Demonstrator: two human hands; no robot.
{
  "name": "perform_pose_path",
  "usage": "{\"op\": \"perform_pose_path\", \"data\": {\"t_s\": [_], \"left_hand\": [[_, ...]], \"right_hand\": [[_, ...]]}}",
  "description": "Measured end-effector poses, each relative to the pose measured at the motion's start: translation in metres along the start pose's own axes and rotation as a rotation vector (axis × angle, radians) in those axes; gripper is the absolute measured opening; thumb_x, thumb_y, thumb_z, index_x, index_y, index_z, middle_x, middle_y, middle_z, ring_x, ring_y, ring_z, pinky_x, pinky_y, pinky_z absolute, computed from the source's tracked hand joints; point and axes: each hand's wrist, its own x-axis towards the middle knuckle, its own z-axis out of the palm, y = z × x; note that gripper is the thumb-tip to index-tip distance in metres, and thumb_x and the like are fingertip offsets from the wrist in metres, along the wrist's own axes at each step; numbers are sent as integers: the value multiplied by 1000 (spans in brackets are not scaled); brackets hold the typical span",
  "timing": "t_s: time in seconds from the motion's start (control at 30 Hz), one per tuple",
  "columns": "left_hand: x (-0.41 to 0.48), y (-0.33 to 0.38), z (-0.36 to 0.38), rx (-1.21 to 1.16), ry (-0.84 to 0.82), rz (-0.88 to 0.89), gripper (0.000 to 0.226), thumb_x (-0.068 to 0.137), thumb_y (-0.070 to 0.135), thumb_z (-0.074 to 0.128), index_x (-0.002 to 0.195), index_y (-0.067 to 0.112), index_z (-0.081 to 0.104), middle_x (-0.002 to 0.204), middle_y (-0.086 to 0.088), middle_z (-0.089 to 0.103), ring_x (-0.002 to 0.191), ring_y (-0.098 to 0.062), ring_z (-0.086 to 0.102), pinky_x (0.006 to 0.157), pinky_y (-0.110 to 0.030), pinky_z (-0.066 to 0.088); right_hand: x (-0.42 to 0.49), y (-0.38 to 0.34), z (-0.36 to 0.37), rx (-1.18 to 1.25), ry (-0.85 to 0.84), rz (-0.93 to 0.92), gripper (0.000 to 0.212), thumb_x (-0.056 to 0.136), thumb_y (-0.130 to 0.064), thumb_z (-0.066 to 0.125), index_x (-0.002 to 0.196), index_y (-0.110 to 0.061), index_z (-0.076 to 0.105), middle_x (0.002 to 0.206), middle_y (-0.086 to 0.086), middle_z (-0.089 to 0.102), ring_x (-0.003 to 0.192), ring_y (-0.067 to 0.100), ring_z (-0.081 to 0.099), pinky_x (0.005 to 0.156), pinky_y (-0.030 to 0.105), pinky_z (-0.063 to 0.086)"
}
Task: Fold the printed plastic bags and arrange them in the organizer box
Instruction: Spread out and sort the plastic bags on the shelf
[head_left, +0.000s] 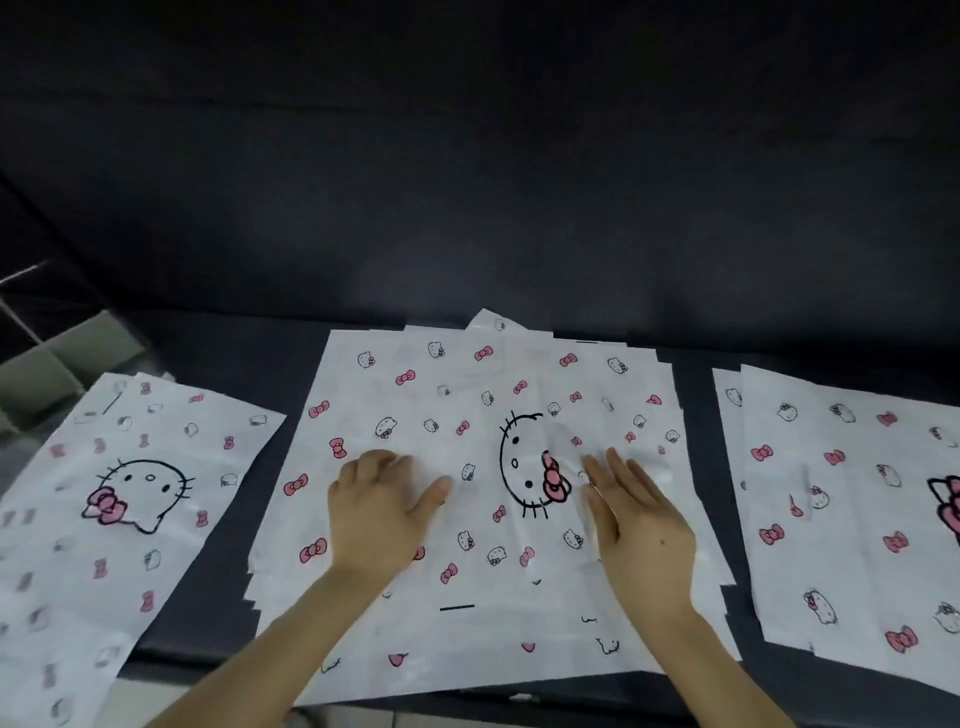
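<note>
The right hand (641, 525) is lying open and flat on the middle stack of bags (467, 395), fingers straight and close together, pointing away from the person, just right of the big cat face printed at the stack's centre; the left hand (379, 512) is resting on the same stack, left of that face, with its thumb spread out to the side and its fingers bending down at the knuckles onto the plastic; whether those fingers are pinching the film, I cannot tell, since they are blurring.

The middle stack is sitting on the dark bench (291, 353), its sheets fanning slightly so that several corners are showing at the near left and far edges; the bags are thin, white, smooth plastic, rectangular, carrying small pink bows, small outlined cat heads and one large black-lined face with a pink bow.

Left of the middle stack, apart from it, a second pile of bags (145, 467) is lying at a slant; right of the stack a third pile of bags (852, 493) is lying flat, running out of view.

Beyond the second pile, far left of the middle stack, a grey organizer box (62, 364) with straight dividers is showing partly; a dark cloth backdrop (493, 182) is hanging behind the stack.
</note>
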Motion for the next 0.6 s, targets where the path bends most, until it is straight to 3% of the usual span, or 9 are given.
{"op": "perform_pose_path", "data": {"t_s": [0.1, 0.2, 0.3, 0.4, 0.5, 0.6], "left_hand": [[1, 12, 13, 71, -11, 7, 60, 57, 69, 66, 81, 13, 72, 88, -7, 63, 78, -33, 61, 70, -42, 48], [2, 12, 19, 30, 95, -2, 51, 44, 41, 94, 83, 15, 76, 83, -7, 64, 71, -33, 61, 66, -42, 47], [3, 5, 21, -86, 205, 13, 33, 51, 19, 94, 79, 17, 77, 79, -3, 66, 67, -31, 61, 66, -39, 44], [4, -2, 8, -275, 318, 38, 5, 71, 13, 75, 75, 15, 75, 69, 3, 64, 61, -26, 59, 64, -31, 44], [3, -11, -27, -462, 308, -56, 7, 85, 6, 69, 88, 10, 75, 71, 11, 59, 65, -12, 57, 64, -15, 41], [-3, -34, -71, -515, 343, -177, 18, 87, 11, 69, 104, 14, 73, 78, 18, 60, 70, 2, 57, 67, -2, 38]], "right_hand": [[0, -1, 10, -65, -68, -70, 60, 103, -44, 23, 106, -14, 74, 110, 8, 70, 100, 31, 68, 83, 47, 56], [-6, 2, 17, -141, -116, -88, 61, 102, -45, 22, 108, -12, 73, 113, 9, 69, 104, 33, 67, 91, 50, 51], [-4, -1, 18, -160, -107, -98, 59, 102, -43, 23, 108, -12, 73, 112, 10, 70, 104, 32, 67, 93, 51, 48], [1, -15, 15, -152, -81, -116, 57, 104, -40, 23, 109, -12, 72, 112, 9, 70, 104, 31, 67, 93, 51, 47], [14, -42, 17, -115, -52, -157, 56, 104, -38, 23, 111, -12, 71, 114, 10, 69, 106, 32, 66, 94, 50, 47], [29, -77, 27, -55, -45, -268, 54, 104, -36, 24, 111, -11, 71, 115, 10, 68, 106, 30, 66, 95, 50, 47]]}}
